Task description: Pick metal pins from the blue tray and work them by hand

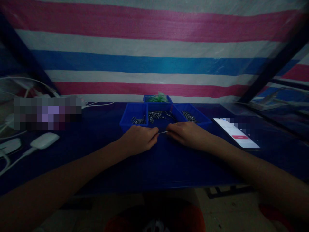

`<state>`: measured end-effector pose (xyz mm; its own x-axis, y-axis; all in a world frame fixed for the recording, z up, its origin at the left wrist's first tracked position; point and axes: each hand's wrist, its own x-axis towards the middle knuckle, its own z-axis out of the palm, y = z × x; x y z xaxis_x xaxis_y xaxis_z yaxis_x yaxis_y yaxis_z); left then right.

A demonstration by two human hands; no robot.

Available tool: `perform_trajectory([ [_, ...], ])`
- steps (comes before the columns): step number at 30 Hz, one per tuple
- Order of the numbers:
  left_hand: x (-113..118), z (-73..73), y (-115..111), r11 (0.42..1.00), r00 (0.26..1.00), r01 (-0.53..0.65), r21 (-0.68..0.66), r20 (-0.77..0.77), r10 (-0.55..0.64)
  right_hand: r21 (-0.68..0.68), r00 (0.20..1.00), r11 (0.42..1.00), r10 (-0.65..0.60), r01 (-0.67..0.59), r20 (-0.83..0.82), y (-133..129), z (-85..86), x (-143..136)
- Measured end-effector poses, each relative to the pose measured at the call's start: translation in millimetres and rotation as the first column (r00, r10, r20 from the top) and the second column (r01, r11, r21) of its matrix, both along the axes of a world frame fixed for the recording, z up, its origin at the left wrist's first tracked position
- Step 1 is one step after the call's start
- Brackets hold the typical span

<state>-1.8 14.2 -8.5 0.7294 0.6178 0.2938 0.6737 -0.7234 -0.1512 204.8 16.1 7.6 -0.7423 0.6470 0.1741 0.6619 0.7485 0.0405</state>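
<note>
Between my two hands runs a thin, light metal piece [163, 132], too small and dim to name. My left hand [141, 138] pinches its left end with closed fingers. Its right end is in the closed fingers of my right hand [182, 131]. Just beyond my hands stand a left blue bin [127, 116] and a right blue bin [205, 120], each with small metal parts in it. More small dark metal parts [156, 115] lie between the two bins. My fingertips partly hide the piece.
Behind these bins stands another blue bin [158, 104] holding a green plastic bag [160, 97]. A lit phone [238, 133] lies at the right on the blue table [154, 170]. White chargers [45, 140] and cables are at the left. Striped sheeting [154, 64] hangs behind.
</note>
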Motion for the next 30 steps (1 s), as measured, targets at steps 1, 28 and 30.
perform_trajectory([
  [1, 0.1, -0.3, 0.1, 1.0, 1.0, -0.004, 0.004, -0.003, 0.004, -0.001, 1.0, 1.0, 0.006, -0.006, 0.005, -0.2, 0.1, 0.0],
  [28, 0.6, 1.1, -0.2, 1.0, 1.0, -0.013, 0.015, -0.006, 0.013, -0.028, 1.0, 1.0, -0.008, 0.008, -0.012, -0.6, 1.0, 0.2],
  [30, 0.7, 0.8, -0.4, 1.0, 1.0, -0.017, 0.007, -0.007, 0.017, -0.027, 1.0, 1.0, -0.016, 0.016, -0.015, -0.4, 1.0, 0.6],
])
